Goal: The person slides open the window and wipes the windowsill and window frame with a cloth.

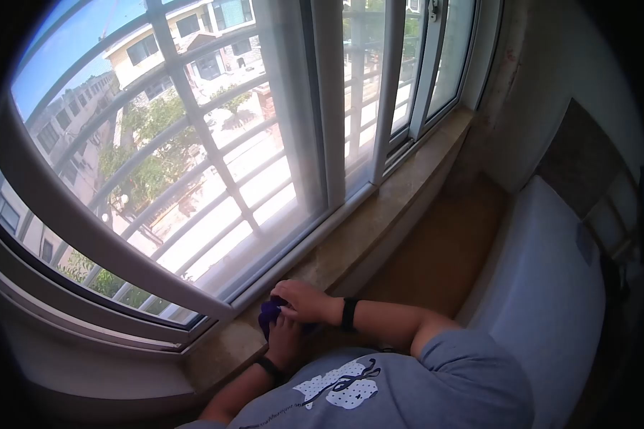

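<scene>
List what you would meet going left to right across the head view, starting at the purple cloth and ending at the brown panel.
Purple cloth → right hand → black wristband on the right arm → grey right sleeve → brown panel.

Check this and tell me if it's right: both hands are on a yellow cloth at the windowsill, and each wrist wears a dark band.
The colour is wrong: the head view shows a purple cloth. The left hand and right hand are on it at the windowsill, each wrist with a dark band.
</scene>
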`<state>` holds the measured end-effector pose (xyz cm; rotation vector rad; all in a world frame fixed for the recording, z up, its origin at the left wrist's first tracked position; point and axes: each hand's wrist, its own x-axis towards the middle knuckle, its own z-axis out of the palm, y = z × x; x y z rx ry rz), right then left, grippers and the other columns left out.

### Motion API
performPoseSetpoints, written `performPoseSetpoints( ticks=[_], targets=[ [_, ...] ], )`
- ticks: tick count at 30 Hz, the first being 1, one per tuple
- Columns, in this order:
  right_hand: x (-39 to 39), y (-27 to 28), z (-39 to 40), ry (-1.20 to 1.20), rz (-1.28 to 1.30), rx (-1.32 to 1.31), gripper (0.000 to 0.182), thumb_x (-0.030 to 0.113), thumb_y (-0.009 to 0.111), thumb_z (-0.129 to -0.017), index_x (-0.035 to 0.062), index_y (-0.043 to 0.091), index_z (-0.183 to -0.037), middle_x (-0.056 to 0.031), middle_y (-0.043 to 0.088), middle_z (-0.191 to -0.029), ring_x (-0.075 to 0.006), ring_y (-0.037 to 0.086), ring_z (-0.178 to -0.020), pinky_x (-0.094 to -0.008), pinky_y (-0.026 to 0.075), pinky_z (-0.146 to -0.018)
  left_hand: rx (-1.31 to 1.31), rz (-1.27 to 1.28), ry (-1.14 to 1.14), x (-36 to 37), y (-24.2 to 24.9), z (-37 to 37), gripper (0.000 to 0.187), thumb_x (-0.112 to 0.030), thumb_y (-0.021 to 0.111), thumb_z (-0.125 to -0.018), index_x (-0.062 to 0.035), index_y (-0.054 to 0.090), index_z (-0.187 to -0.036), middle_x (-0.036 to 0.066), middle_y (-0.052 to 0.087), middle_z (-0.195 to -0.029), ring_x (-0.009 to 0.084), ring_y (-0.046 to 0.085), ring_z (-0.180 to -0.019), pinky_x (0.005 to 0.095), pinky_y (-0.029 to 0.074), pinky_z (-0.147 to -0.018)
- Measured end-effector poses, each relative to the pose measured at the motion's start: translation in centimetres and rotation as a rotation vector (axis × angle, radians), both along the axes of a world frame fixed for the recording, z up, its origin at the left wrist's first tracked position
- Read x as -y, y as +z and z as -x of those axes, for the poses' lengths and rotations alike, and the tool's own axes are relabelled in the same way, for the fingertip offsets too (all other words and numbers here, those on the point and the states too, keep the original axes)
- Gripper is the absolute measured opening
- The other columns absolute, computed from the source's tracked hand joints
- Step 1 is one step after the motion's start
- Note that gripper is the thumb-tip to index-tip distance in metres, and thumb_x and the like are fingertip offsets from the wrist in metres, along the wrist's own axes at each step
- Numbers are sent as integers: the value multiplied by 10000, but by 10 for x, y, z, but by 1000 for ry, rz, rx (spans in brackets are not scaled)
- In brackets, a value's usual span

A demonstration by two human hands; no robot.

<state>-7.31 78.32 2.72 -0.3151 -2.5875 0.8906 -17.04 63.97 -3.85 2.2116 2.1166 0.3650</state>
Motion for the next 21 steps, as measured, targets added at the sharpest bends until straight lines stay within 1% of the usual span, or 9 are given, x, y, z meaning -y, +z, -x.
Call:
performPoseSetpoints(
  ticks=[2, 4, 5, 7, 10, 13, 14, 17, 21],
  targets=[
    [-17, -7, -37, -52, -93, 38, 470, 290, 590, -819, 20, 522, -1198, -193, 517, -1238, -369, 458, -1181, -457, 364, -994, 126, 67, -19, -40, -31, -11, 558, -317, 590, -804, -116, 457, -1307, 109, 443, -1343, 305, 413, -1252, 532, 418, -818],
    [-37, -9, -72, -83, -271, 113, 525, 354, 565, -851, 17, 494, -1247, -200, 494, -1284, -374, 421, -1235, -472, 336, -1018, 123, -26, -59, -74, 6, -43, 542, -294, 578, -807, -123, 458, -1307, 105, 440, -1349, 299, 396, -1273, 530, 415, -843],
    [-47, -14, -90, -143, -262, 97, 548, 372, 554, -857, 16, 477, -1266, -202, 483, -1300, -375, 410, -1247, -474, 331, -1023, 121, -71, -76, -92, 23, -60, 535, -283, 573, -809, -127, 459, -1308, 103, 438, -1352, 296, 388, -1283, 528, 414, -856],
    [-68, -20, -126, -260, -242, 75, 595, 409, 534, -869, 12, 444, -1302, -205, 461, -1330, -377, 389, -1273, -478, 323, -1032, 101, -81, -89, -125, 26, -85, 521, -243, 570, -804, -129, 464, -1301, 96, 437, -1355, 292, 376, -1297, 533, 414, -880],
    [-101, -16, -193, -373, -218, 51, 592, 386, 548, -864, 22, 427, -1315, -204, 453, -1336, -376, 393, -1272, -473, 325, -1034, 139, -84, -142, -186, 39, -122, 510, -183, 567, -794, -128, 469, -1292, 90, 431, -1359, 288, 367, -1308, 543, 410, -911],
    [-127, -15, -268, -512, -171, 72, 546, 369, 542, -872, -5, 468, -1263, -197, 488, -1304, -376, 425, -1245, -465, 348, -1026, 160, -106, -156, -247, 50, -167, 511, -81, 536, -782, -126, 470, -1287, 94, 418, -1367, 296, 368, -1306, 550, 405, -929],
    [-134, -14, -292, -560, -178, 57, 525, 341, 564, -861, -6, 475, -1246, -202, 519, -1252, -373, 474, -1185, -437, 384, -995, 147, -122, -160, -268, 44, -177, 514, -69, 526, -783, -130, 469, -1290, 95, 417, -1367, 297, 370, -1306, 550, 404, -930],
    [-145, -16, -350, -668, 61, 130, 482, 320, 569, -859, 2, 498, -1214, -194, 544, -1203, -358, 510, -1126, -423, 417, -951, 137, -142, -183, -313, 43, -206, 522, -28, 487, -790, -143, 470, -1298, 97, 419, -1368, 295, 372, -1305, 528, 391, -949],
    [-165, -30, -394, -721, 242, 197, 408, 296, 563, -866, 45, 535, -1187, -170, 571, -1170, -332, 536, -1099, -401, 429, -942, 154, -113, -233, -362, 42, -229, 531, -16, 483, -794, -158, 472, -1305, 91, 404, -1387, 293, 369, -1307, 492, 374, -970]
  ],
)
